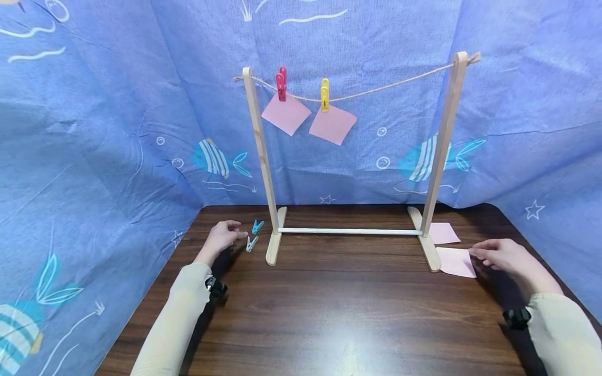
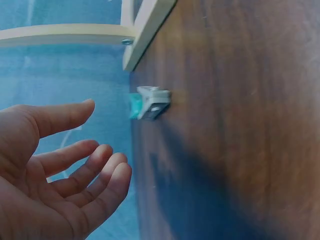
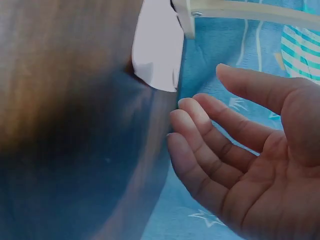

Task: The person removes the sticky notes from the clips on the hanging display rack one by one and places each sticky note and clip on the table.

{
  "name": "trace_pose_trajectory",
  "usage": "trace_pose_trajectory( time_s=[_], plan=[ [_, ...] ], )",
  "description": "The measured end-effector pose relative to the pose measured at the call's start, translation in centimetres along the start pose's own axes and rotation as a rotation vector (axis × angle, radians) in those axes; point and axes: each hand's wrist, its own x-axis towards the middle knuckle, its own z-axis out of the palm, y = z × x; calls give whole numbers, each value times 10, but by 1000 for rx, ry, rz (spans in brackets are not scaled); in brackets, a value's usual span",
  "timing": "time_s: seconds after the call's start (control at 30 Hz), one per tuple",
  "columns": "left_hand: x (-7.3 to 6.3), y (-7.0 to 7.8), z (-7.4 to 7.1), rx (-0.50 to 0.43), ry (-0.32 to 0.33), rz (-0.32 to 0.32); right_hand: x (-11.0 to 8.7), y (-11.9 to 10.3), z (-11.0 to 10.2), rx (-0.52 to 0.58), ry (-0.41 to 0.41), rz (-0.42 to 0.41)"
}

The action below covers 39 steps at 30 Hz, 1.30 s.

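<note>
My left hand [image 1: 223, 239] hovers over the table's left side, thumb and loosely bent fingers apart and nothing between them. Just beyond its fingertips lie a white clothespin [image 1: 251, 244] and a blue clothespin [image 1: 257, 226]; in the left wrist view the white clothespin [image 2: 154, 102] partly hides the blue one. At the right, my right hand [image 1: 510, 259] is beside a pink paper square [image 1: 456, 262], its fingertips near the paper's edge. The right wrist view shows a gap between thumb and fingers, with the pink paper [image 3: 159, 50] past them. A second pink square [image 1: 444, 233] lies behind the first.
A wooden frame [image 1: 265, 151] stands on the dark table [image 1: 329, 303], a string [image 1: 390, 86] tied between its posts. From the string hang two pink squares, under a red clothespin [image 1: 281, 86] and a yellow clothespin [image 1: 325, 96]. Blue fish-print cloth [image 1: 348, 172] surrounds the table's back and sides.
</note>
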Motion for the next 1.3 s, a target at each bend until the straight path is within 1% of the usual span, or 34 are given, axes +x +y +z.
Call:
trace_pose_trajectory(
  time_s=[0.1,0.2,0.27,0.37,0.43,0.5,0.63,0.7,0.8,1.0,1.17,1.3],
  plan=[
    [-1,5,-12,41,13,39,-5,-8,-7,-71,28,-59],
    [-3,13,-25,43,38,72,-10,-17,-16,-115,67,-88],
    [-5,19,-35,32,54,93,-14,-25,-22,-124,115,-108],
    [-8,26,-46,14,88,121,-19,-34,-30,-92,201,-159],
    [-11,30,-51,14,98,138,-21,-40,-33,-80,252,-196],
    [-13,33,-53,21,102,153,-22,-46,-35,-64,279,-222],
    [-18,42,-54,25,104,175,-24,-60,-35,-83,334,-243],
    [-19,52,-56,22,117,186,-24,-68,-34,-94,375,-251],
    [-22,72,-59,13,141,218,-26,-81,-33,-86,431,-267],
    [-29,108,-65,-52,169,304,-25,-115,-31,-11,473,-303],
    [-36,134,-69,-100,176,373,-21,-144,-26,54,522,-370],
    [-41,154,-73,-167,186,435,-17,-167,-22,130,561,-425]
  ],
)
